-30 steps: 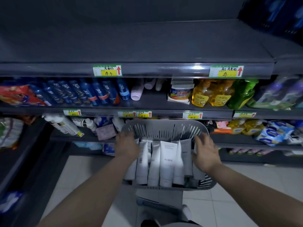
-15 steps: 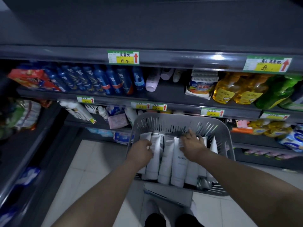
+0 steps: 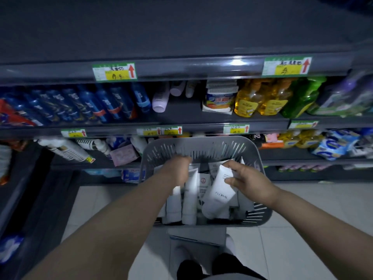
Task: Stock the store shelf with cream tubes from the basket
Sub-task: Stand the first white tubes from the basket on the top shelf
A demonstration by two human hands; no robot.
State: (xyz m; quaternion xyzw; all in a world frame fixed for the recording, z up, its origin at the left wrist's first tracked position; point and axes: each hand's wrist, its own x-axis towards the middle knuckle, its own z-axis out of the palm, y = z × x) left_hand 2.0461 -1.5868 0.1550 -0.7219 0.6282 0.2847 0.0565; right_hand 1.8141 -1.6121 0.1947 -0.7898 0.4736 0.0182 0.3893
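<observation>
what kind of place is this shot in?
Likely a retail store aisle: green-and-yellow price tags with red arrows on dark grey shelf edges, rows of blue plastic bottles and yellow liquid bottles, and a grey slotted plastic basket of white cream tubes.

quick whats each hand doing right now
left hand: in the basket, fingers blurred, grip cannot be told
right hand: holding a tube

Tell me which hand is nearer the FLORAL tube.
Right. The right hand grips the FLORAL tube by its far end; the left hand sits apart to its left, over other tubes.
</observation>
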